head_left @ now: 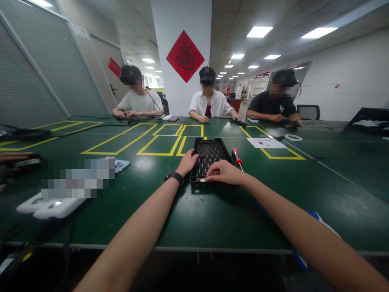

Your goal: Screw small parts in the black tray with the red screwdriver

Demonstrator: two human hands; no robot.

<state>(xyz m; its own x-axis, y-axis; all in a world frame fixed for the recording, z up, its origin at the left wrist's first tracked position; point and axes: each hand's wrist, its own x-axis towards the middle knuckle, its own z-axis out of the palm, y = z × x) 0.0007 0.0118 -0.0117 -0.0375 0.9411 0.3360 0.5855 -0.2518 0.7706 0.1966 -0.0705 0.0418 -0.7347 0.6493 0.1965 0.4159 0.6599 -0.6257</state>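
Observation:
A shallow black plastic case (209,147) lies on the green table, its inside lined with rows of small round shapes. My left hand (187,163), with a dark band on its wrist, grips the case's left rim, thumb over the edge. Over the near part of the case, my right hand (224,172) has its fingers pinched together. By those fingertips is a small pale, gold-tinted piece (202,179); whether they hold it or only touch it is unclear. A red-handled screwdriver (236,155) rests just right of the case, its shaft partly behind my right hand.
Yellow tape (158,154) marks rectangles on the table (146,219). White devices (57,207) lie at left, near another person's hand (15,158). A paper sheet (266,143) and a white ring (293,138) sit at right. Several people are seated opposite.

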